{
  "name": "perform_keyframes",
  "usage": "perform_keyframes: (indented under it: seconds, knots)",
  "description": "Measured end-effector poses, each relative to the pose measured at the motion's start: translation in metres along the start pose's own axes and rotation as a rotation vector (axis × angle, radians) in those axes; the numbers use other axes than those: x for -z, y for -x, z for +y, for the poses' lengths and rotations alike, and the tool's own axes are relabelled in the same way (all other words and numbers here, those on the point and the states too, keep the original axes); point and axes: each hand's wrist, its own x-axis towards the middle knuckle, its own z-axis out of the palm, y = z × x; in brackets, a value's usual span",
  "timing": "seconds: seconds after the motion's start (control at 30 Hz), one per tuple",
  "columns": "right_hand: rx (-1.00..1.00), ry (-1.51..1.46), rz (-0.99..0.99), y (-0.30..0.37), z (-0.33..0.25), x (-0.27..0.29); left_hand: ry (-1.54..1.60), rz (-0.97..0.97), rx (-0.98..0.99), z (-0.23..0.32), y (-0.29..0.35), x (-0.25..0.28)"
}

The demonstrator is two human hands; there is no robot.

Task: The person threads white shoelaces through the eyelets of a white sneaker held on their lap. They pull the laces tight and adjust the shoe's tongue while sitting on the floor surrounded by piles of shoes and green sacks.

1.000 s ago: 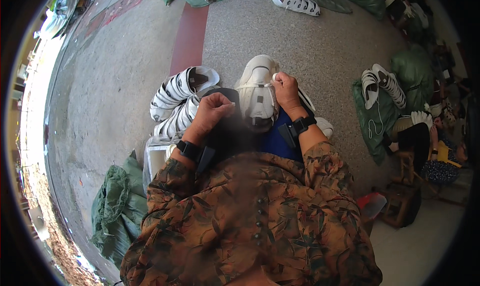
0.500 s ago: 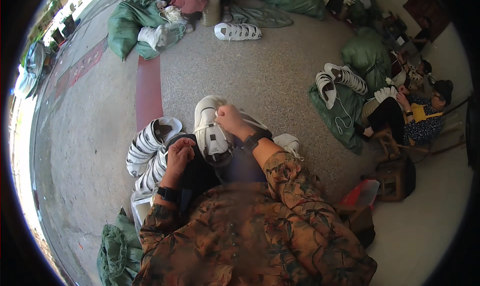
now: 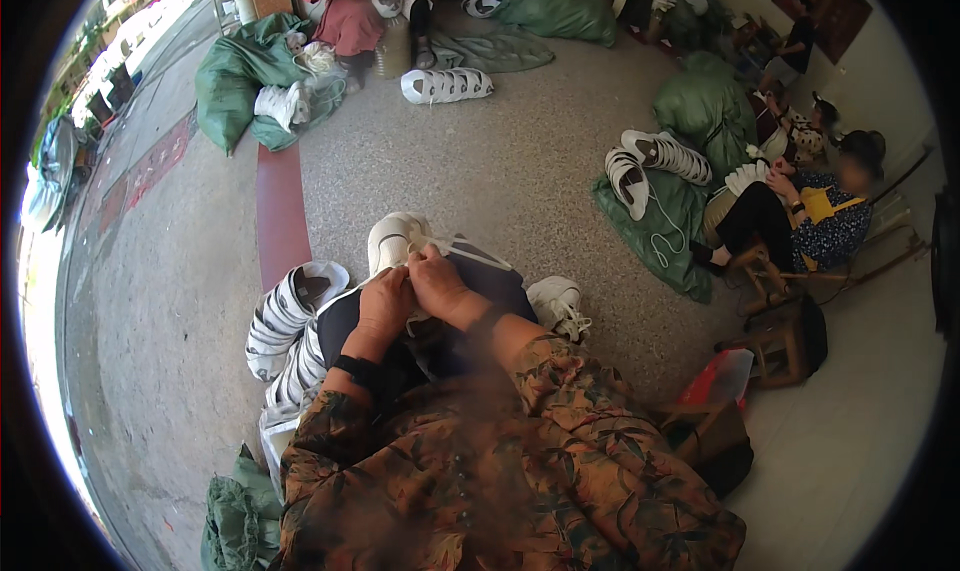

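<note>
A white sneaker rests on my lap, its toe pointing away from me. Over its lacing my two hands meet, fingertips together. My left hand is closed in a pinch at the shoelace, its fingertips partly hidden. Beside it, my right hand is also closed on the shoelace, a pale strand of which trails off to the right across my dark trouser leg. The back part of the sneaker lies hidden under my hands.
Nested white shoes stand in a stack left of my knee. A single white shoe sits on the floor to the right. Green sacks and another shoe row lie ahead. A seated co-worker and a wooden stool are at right.
My left hand has moved in from beside the sneaker to meet my right hand at the lacing. The right hand has come slightly nearer me. The whole view has shifted a little.
</note>
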Motion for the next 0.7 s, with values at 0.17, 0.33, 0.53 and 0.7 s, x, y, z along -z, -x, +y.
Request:
perform_keyframes:
  seconds: [0.17, 0.33, 0.53, 0.7]
  knots:
    - [0.036, -0.073, -0.039, -0.011, 0.004, 0.000, -0.242, -0.076, 0.058, -0.008, -0.007, -0.011]
    - [0.084, -0.184, 0.018, -0.010, 0.017, -0.005, -0.319, -0.120, 0.047, -0.016, -0.006, -0.022]
    - [0.058, -0.277, 0.152, -0.003, 0.023, -0.014, -0.392, -0.187, 0.072, -0.014, -0.012, -0.025]
    - [-0.116, -0.361, 0.180, -0.008, 0.016, -0.013, -0.543, -0.232, 0.059, 0.006, -0.025, -0.013]
